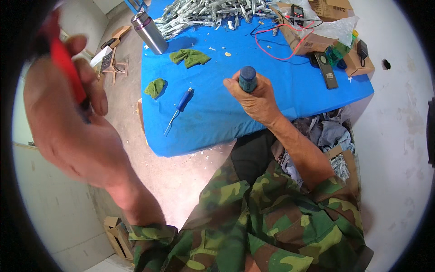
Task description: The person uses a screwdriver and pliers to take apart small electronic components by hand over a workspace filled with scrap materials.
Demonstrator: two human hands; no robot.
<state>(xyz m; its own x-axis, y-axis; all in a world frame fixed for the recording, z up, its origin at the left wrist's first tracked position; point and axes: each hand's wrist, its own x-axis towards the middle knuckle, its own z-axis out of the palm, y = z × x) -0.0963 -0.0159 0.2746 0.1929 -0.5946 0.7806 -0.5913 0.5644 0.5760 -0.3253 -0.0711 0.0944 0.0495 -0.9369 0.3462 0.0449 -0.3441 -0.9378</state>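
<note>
My left hand (72,118) is raised close at the left, fingers wrapped round a red and black tool handle (68,68); motion smears it and its far end is out of sight. Over the blue-covered table, my right hand (259,100) grips a dark blue-green cylinder (248,78) with a rounded end facing up. Its lower part is hidden by the hand. A screwdriver (183,100) with a blue handle lies on the cloth to the left of that hand. Two green cloth pieces, a larger one (190,57) and a smaller one (155,88), lie beyond it.
A steel flask (149,32) stands at the table's far left, beside a heap of small silvery packets (204,16). Red and black leads (290,58) run from a meter (297,13) by a cardboard box (302,40). A dark handheld device (327,72) lies at the right.
</note>
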